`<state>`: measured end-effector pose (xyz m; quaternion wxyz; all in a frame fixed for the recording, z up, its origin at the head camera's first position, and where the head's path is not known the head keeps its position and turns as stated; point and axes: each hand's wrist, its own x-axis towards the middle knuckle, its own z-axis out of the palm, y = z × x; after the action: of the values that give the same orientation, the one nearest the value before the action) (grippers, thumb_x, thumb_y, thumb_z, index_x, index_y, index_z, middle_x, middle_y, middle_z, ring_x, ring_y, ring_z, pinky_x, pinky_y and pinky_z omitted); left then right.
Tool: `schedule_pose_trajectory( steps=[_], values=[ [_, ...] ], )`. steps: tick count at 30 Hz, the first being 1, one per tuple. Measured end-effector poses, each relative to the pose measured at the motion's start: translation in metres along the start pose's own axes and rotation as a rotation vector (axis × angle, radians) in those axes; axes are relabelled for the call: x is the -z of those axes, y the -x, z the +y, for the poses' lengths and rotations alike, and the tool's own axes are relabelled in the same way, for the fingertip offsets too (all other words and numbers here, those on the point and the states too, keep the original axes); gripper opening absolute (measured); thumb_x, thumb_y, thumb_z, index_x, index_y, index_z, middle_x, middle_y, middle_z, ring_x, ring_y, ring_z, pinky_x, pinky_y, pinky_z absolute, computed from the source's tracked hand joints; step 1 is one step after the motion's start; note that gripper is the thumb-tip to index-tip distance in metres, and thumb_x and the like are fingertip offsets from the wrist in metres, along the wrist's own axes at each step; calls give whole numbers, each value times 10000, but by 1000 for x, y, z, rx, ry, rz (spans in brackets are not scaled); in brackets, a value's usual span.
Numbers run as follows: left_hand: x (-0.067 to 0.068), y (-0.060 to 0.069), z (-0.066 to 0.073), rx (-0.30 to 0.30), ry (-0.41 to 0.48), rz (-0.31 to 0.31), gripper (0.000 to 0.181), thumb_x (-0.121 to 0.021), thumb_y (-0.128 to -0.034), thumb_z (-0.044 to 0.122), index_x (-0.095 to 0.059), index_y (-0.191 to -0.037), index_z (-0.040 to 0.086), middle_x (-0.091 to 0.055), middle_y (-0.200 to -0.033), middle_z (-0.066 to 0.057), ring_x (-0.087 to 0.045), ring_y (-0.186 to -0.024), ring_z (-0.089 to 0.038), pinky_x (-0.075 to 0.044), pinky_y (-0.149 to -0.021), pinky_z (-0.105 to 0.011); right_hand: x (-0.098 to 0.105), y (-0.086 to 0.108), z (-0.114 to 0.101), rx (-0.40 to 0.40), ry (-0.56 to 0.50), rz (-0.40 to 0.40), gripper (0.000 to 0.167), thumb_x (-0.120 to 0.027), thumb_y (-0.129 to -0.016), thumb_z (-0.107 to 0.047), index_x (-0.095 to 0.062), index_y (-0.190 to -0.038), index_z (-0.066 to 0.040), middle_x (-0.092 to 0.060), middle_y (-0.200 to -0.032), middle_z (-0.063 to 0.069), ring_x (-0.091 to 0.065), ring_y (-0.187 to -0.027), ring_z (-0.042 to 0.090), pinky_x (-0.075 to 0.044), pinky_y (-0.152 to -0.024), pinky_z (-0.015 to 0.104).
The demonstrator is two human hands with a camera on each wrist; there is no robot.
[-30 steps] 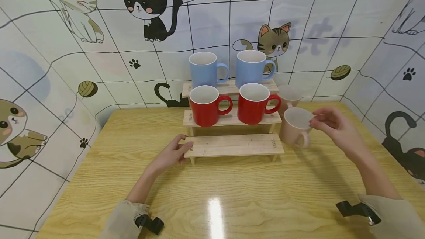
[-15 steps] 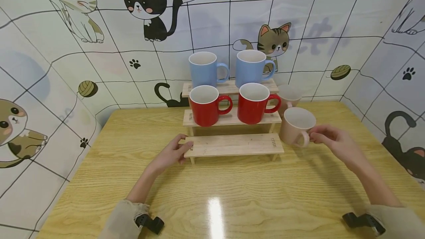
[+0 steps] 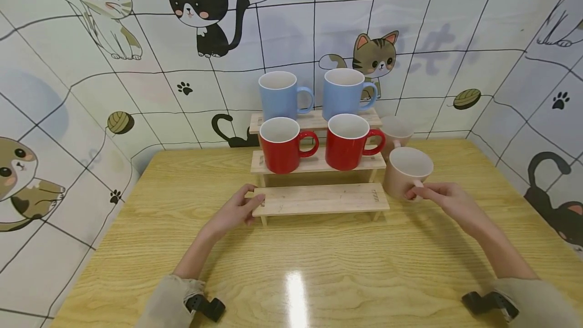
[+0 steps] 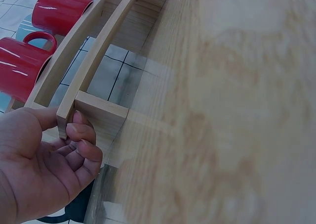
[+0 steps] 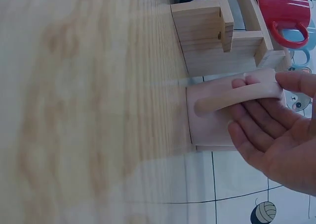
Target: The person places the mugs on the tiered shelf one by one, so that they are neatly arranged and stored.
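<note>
My left hand (image 3: pixel 236 207) pinches the left end of the lowest step of a three-tier wooden stand (image 3: pixel 319 200). In the left wrist view the thumb lies over the board (image 4: pixel 74 95) and the fingers curl beneath it. My right hand (image 3: pixel 448 201) holds the handle of a pale pink mug (image 3: pixel 407 173) that stands upright on the table, right of the stand. In the right wrist view several fingers pass behind the mug handle (image 5: pixel 237 96), with the thumb at its upper end. A second pale pink mug (image 3: pixel 397 129) stands behind, partly hidden.
Two red mugs (image 3: pixel 280 148) stand on the middle tier, handles to the right. Two light blue mugs (image 3: pixel 279 96) stand on the top tier. The wooden table (image 3: pixel 218 277) meets a cat-patterned tiled backdrop (image 3: pixel 291 29) at the back and sides.
My right hand has moved down and left from beside the front pink mug's rim to its handle and taken hold of it. The left hand and the mugs have stayed in place.
</note>
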<state>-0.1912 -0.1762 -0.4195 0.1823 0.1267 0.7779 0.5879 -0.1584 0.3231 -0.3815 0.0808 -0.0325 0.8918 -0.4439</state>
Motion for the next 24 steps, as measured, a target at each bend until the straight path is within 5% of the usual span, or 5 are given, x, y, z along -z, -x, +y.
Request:
schedule_pose_trajectory(
  steps=[6,14,21,24],
  values=[
    [0,0,-1,-10,-2,0,308,-524,-1076,313,-405,-1217,66,-393,-702,-17,-435,-585,-188,-394,-622,-289,3,-4,3,17,-51,-32,431,-503,-1075,-362,-677,-1110,31,-679,-1155,65,-525,-1090,46,-349,-994,632],
    [0,0,-2,-14,-2,-2,299,-516,-1080,301,-406,-1214,57,-386,-697,-20,-421,-584,-191,-387,-630,-295,15,-5,18,21,-142,19,372,-464,-1095,-292,-563,-893,4,-596,-905,8,-590,-942,14,-443,-823,156],
    [0,-1,-2,-13,-10,-4,321,-520,-1077,322,-413,-1225,58,-389,-695,-23,-424,-583,-191,-389,-623,-299,20,-4,25,2,-247,110,311,-481,-1076,-209,-633,-843,-70,-610,-834,-91,-619,-891,0,-439,-785,141],
    [1,-1,-2,-13,-13,0,327,-531,-1072,325,-420,-1224,58,-395,-693,-25,-429,-581,-192,-392,-621,-293,20,-3,25,13,-414,172,286,-491,-1047,-110,-662,-819,-88,-646,-832,-107,-628,-810,26,-466,-758,138]
  ],
)
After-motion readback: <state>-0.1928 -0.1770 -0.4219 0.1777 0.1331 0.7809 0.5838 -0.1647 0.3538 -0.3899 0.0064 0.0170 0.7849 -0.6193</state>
